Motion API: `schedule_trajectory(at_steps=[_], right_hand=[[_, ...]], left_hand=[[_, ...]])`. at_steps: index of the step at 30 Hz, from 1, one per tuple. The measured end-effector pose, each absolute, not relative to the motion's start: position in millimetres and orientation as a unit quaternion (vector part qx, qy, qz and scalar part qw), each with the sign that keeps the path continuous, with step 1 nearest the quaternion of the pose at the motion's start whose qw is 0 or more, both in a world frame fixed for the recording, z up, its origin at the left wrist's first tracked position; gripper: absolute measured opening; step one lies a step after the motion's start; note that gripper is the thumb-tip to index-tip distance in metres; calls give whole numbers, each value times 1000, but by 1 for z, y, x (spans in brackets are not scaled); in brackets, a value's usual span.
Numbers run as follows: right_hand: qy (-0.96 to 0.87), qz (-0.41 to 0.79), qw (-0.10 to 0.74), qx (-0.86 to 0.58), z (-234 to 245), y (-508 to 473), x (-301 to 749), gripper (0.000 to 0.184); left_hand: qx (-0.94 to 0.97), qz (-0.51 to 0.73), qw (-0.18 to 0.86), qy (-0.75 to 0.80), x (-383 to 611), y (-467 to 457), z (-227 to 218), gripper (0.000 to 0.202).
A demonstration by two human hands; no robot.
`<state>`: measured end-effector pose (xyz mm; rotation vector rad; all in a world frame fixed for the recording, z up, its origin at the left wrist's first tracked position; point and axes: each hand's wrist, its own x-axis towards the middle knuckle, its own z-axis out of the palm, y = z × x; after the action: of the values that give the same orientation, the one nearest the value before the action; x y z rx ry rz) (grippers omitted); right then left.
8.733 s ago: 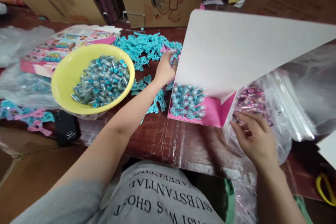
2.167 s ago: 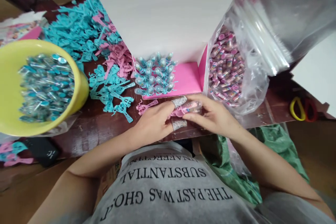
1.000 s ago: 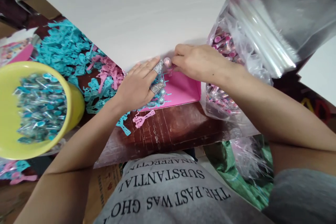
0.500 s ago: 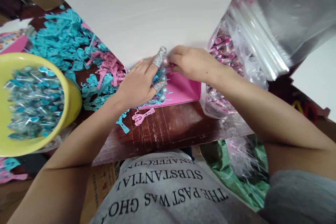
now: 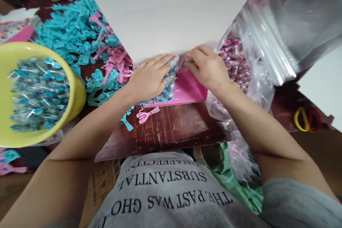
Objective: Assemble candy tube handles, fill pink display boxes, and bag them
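My left hand (image 5: pixel 149 80) lies palm down, fingers stretched out, over pale blue shiny beads (image 5: pixel 169 92) and small blue plastic pieces. Silvery glittering wraps cover its thumb and index finger. Beneath is a bright pink panel (image 5: pixel 191 89) at the table edge. Over the panel's far right part, my right hand (image 5: pixel 208 66) has thumb and fingers pinched together; a bit of pink shows by the tips, but what they hold cannot be made out. In front of the panel lie a pink plastic piece (image 5: pixel 146 114) and a blue plastic piece (image 5: pixel 127 119).
A yellow tub (image 5: pixel 78 94) of blue-capped clear tubes stands left. Behind it spread blue plastic pieces (image 5: pixel 66 32) and pink ones (image 5: pixel 117 62). A large white board (image 5: pixel 171 10) fills the back. Right are a bag of pink-capped tubes (image 5: pixel 235 57), clear plastic sleeves (image 5: pixel 269 42) and scissors (image 5: pixel 301 119).
My right hand has shifted slightly right and its fingers are more bent. My left thumb and index finger have come closer together over the beads. The whole view has swung a little.
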<state>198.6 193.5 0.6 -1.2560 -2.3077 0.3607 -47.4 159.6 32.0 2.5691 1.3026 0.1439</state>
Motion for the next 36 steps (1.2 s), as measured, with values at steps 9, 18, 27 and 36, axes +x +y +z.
schedule_trajectory(at_steps=[9, 18, 27, 36], right_hand=[[-743, 47, 257, -616, 23, 132, 307, 28], [-764, 114, -125, -623, -4, 68, 322, 33], [-816, 50, 201, -539, -2, 36, 301, 33], [-834, 262, 215, -435, -35, 12, 243, 43]], left_hand=[[905, 140, -93, 390, -85, 28, 45, 8], [829, -25, 10, 558, -69, -5, -38, 45], [793, -50, 51, 605, -50, -40, -46, 38], [841, 147, 98, 511, -59, -56, -58, 29]])
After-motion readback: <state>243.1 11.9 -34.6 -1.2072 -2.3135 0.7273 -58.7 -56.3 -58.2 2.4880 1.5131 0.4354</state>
